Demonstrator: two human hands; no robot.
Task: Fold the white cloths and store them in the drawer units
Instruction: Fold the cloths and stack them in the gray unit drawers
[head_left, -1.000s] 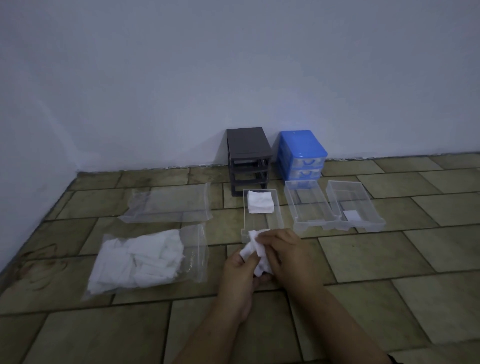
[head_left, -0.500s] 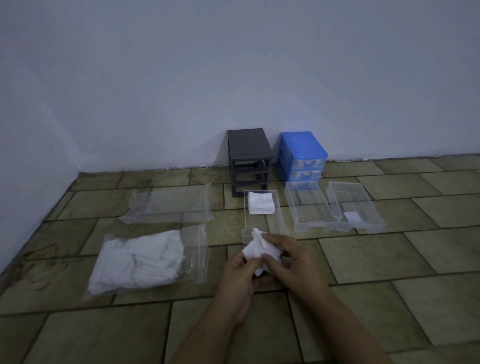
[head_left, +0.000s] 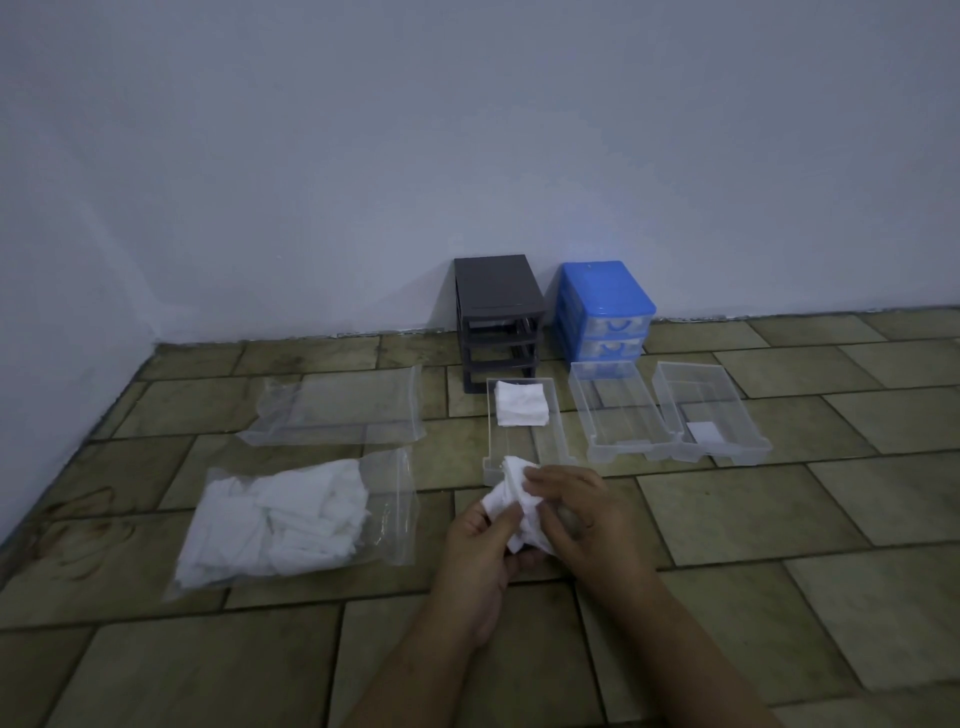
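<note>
Left hand (head_left: 480, 540) and right hand (head_left: 584, 525) both pinch a crumpled cloth (head_left: 511, 501). Its long axis runs upright, top toward the near tray (head_left: 551, 415).

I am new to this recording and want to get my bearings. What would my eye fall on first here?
First, the two hands at the centre: the left hand and right hand both hold a crumpled white cloth. Left of them lies a clear bag stuffed with white cloths. Against the wall stand a dark drawer unit and a blue drawer unit, with three clear drawers laid out before them.

Soft white cloth (head_left: 511, 506), clear glossy plastic drawers (head_left: 618, 415)
</note>
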